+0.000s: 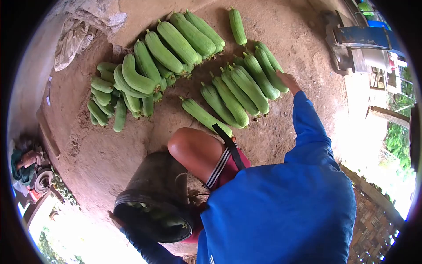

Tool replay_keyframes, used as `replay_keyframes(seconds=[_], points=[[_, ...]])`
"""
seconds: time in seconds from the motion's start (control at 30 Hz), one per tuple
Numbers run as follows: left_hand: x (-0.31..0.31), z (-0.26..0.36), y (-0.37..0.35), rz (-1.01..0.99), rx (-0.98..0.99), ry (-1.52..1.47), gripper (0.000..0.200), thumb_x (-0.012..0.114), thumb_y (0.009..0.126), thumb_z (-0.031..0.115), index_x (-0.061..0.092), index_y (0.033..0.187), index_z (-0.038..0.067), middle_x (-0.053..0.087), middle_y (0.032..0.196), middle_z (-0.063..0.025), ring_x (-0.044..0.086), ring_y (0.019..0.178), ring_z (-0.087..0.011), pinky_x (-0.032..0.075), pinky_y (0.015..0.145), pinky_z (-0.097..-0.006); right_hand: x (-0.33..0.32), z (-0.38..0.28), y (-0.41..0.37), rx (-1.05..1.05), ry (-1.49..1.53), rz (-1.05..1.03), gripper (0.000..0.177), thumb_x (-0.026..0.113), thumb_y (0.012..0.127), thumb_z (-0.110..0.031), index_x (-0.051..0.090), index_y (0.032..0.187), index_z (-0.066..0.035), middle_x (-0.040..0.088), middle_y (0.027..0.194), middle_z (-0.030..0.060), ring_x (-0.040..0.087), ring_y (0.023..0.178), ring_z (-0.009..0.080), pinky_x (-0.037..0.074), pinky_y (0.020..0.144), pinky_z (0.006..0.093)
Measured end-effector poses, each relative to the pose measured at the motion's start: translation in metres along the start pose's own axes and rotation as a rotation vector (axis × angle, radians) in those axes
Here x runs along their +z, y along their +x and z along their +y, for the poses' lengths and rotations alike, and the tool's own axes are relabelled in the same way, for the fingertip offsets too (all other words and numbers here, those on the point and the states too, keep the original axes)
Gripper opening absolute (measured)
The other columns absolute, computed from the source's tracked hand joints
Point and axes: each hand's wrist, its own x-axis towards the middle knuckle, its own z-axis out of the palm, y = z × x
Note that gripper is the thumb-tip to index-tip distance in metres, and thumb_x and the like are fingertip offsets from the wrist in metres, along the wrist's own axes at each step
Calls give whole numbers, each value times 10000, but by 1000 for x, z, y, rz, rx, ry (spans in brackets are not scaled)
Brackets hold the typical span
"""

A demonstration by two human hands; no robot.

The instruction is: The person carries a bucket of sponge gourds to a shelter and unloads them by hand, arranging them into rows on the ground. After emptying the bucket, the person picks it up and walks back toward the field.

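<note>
My right hand reaches out to the right-hand group of green sponge gourds, its fingers closed on the rightmost sponge gourd. Beside it lie more sponge gourds in a slanting row, with one sponge gourd a little apart near my knee. At the lower left, my left hand grips the outer side of a dark bucket close to its rim; some of its fingers are hidden. The bucket is tipped on its side with its mouth toward me, and several gourds show dimly inside.
A larger stack of sponge gourds lies on the dirt floor to the left, and a single gourd at the far side. My bent knee is beside the bucket. A wooden bench stands at right, a woven panel below.
</note>
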Motion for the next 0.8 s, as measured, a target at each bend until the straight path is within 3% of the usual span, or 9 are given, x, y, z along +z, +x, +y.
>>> replay_keyframes(seconds=[0.33,0.4,0.43,0.5,0.57,0.63,0.7,0.73,0.8], points=[[4,-3,-4,-8,8,-15,760,305,902,620,526,1202,-43,576,1145,-257,536,1078,-358,389,951,-415,3,-25,3,62,-158,-3,642,499,841,-616,696,963,-17,666,897,145,612,897,236,450,825,346],[4,-4,-5,-9,7,-22,761,305,901,621,523,1206,-42,574,1148,-257,534,1081,-359,388,953,-415,16,-26,12,-320,-412,215,475,574,854,-490,687,923,-34,657,883,150,611,894,277,462,823,363],[5,-3,-4,-7,8,-24,762,305,901,621,522,1207,-42,573,1149,-258,533,1083,-360,388,954,-415,19,-47,3,-324,-406,220,475,574,854,-490,687,923,-34,657,883,150,611,894,277,462,823,363],[5,-1,0,-4,15,-24,763,305,901,622,519,1210,-42,572,1152,-259,532,1086,-361,387,956,-415,42,-94,-16,-765,-226,383,295,629,852,-342,667,917,-57,643,892,145,605,902,303,479,804,378],[4,2,1,-5,16,-25,765,304,901,623,517,1213,-42,570,1156,-259,530,1090,-362,386,957,-416,68,-122,0,-809,-122,279,222,639,853,-277,659,959,-83,640,930,128,605,921,279,491,783,381],[5,5,3,0,22,-26,766,304,900,623,514,1217,-42,568,1159,-260,528,1093,-363,384,959,-416,93,-151,20,-833,-119,227,247,627,860,-296,655,981,-82,643,926,119,609,911,258,498,752,373],[6,4,4,-4,23,-19,767,304,900,624,512,1220,-42,566,1162,-261,526,1096,-364,383,961,-416,118,-171,42,-640,152,57,394,633,808,-391,645,989,-41,614,1052,158,591,983,306,477,825,405],[5,8,3,-2,28,-23,768,304,900,625,510,1221,-42,565,1163,-262,525,1098,-364,383,962,-416,130,-183,55,-644,171,62,394,633,808,-391,645,989,-41,614,1052,158,591,983,306,477,825,405],[5,6,1,-1,28,-26,769,304,899,625,508,1224,-42,563,1166,-262,524,1101,-365,382,964,-416,148,-207,77,-367,7,4,430,658,819,-343,600,1123,-46,650,975,110,603,933,232,504,750,339]])
